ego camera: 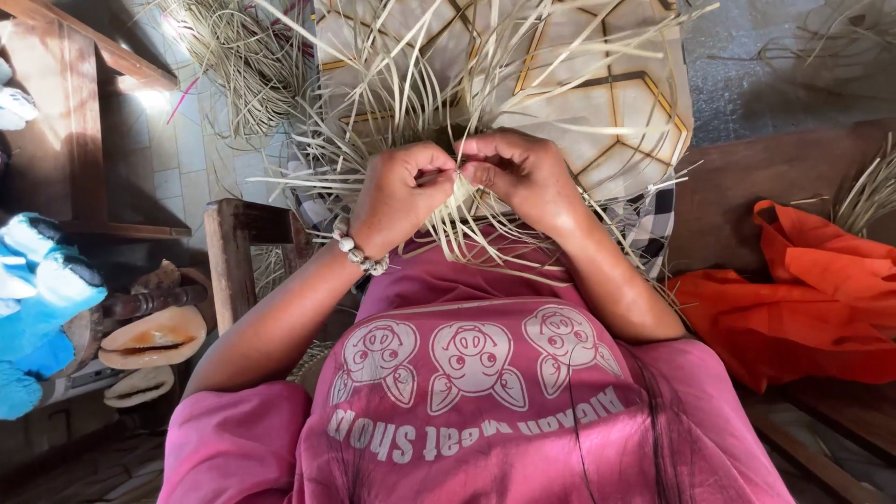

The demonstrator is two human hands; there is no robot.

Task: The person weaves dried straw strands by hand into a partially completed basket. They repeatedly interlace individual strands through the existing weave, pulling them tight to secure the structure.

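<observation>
Left hand [403, 191]: fingers curled, thumb and forefinger pinching a few pale strips at the centre of the work; a bead bracelet [359, 252] on the wrist

Right hand [523, 177]: also closed in a pinch, fingertips meeting those of the left hand on the same small woven start [464, 189]

Woven start: held between both hands above the lap, just in front of the pink shirt [485, 392]; only a small knot of crossed strips appears worked, too hidden by the fingers to tell its pattern

Loose strips [439, 103]: pale, flat, dried, fanning out in all directions from the hands, unwoven along nearly their whole length; by my judgement the weaving is at an early stage, most of it left to do

Nearby: further bundle of strips [233, 56] on the tiled floor; wooden stool [238, 252] beside the left forearm; orange cloth [812, 299] to the right, well apart; shells [154, 338] at lower left
</observation>
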